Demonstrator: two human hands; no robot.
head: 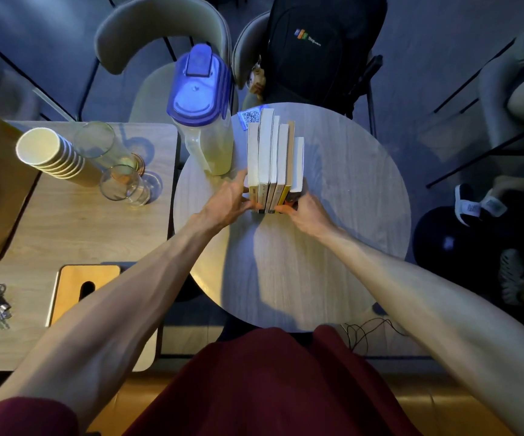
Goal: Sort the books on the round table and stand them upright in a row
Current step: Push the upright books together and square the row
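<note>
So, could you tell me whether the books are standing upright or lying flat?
Upright: the books stand in a row, top edges showing, held between the left hand and right hand.

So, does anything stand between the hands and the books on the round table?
Nothing visible does. The left hand and the right hand hold the row of books at its two ends. The pitcher stands close on the left, not between.

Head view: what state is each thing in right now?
books, upright in a row, held at both ends
left hand, grips the row's left end
right hand, grips the row's right end
jug, lid on, part full
paper cups, nested in one stack
</note>
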